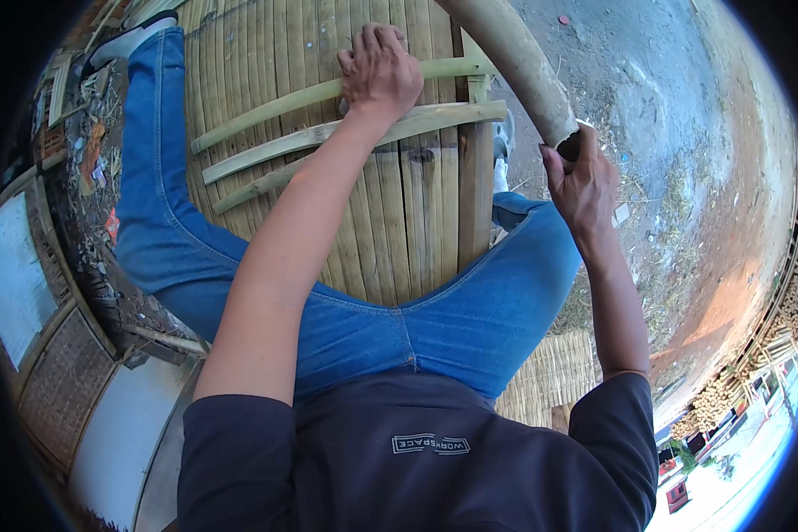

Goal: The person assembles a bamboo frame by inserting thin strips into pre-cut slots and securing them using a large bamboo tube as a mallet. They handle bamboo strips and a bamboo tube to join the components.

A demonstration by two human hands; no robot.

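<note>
My left hand [383, 75] is closed over a split bamboo strip [279, 108] that lies across a slatted bamboo bench. Its fingers are curled, and their undersides are hidden. Beneath my left wrist run two more split strips, a paler one [262, 158] and a thinner one [259, 188]. Off the bench's right side, my right hand [585, 182] grips the near end of a thick hollow bamboo pole [519, 58]. The thumb is at the pole's open, rough-edged mouth, and the fingers go round its right side. The pole's far end is out of view.
I sit astride the slatted bench [372, 239], a leg on either side. Grey ground [656, 133] with scattered litter lies to the right. Bamboo scraps [89, 177] cover the ground at left, beside a woven panel [66, 386]. Stacked poles [718, 403] stand at the lower right.
</note>
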